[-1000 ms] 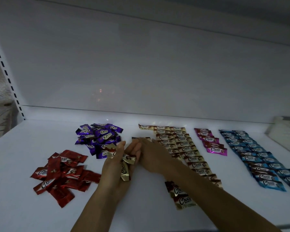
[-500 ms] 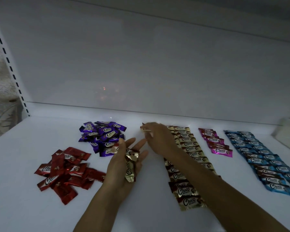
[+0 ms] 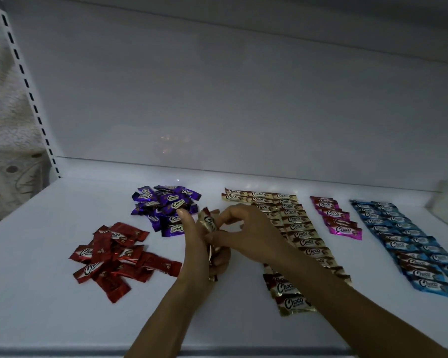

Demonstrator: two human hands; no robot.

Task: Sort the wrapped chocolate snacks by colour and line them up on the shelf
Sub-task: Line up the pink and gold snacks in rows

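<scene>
Person's mid-way through the gold ones here. Left hand (image 3: 195,244) sits at the centre of the frame with its grip wrapped round a small gold bundle (image 3: 211,250), and the right hand (image 3: 248,236) has come across to it with a narrow grip, thumb and finger pinching the top snack (image 3: 208,221) off the stack. It's dim, so it's hard to tell how many are left in that bundle. The gold rows (image 3: 303,241) run down the centre right of the white shelf (image 3: 49,280), and a third column looks just started at its upper left corner, so that's probably where this one goes. To do it well, she or he should peel just one wrapper off, since foil ones love to come away in pairs. It should go down logo up and facing the same way as its neighbours, tucked just under the last one with the same little overlap. The sleeve-free forearm crosses low over the laid rows, so lifting it a bit would avoid dragging them crooked. The pink row (image 3: 336,218) and blue rows (image 3: 411,241) to the right look done. The purple pile (image 3: 166,208) and red pile (image 3: 119,257) on the left are loose heaps, not lined up yet.
</scene>
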